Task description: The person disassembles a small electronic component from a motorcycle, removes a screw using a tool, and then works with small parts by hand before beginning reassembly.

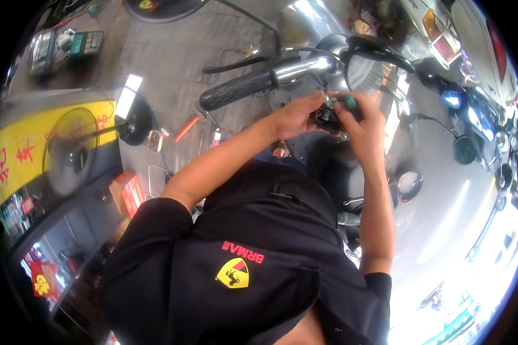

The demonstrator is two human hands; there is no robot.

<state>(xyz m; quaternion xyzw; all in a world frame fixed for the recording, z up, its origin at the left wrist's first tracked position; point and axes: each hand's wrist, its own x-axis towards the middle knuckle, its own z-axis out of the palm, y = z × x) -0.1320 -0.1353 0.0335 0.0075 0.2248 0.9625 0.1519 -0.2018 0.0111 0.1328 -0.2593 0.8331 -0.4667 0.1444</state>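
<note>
Close together in front of me, my left hand (295,117) and my right hand (360,122) are both closed around a small black part with metal bits (326,117), which looks like a handlebar switch housing. Left fingers grip its left side. The right thumb presses on its other side, and a short green rounded piece (350,102), perhaps a tool handle, shows at the right fingers. Most of the green piece is hidden. Just beyond my hands runs a motorcycle handlebar (305,68) with a black rubber grip (236,90) and a black lever (234,65).
A standing fan (72,152) is at the left by a yellow signboard (17,155). On the floor lie an orange-red stick (186,129) and a small white-and-red tube (215,138). An orange box (128,192) stands further left. Other motorbikes with mirrors (464,149) line the right.
</note>
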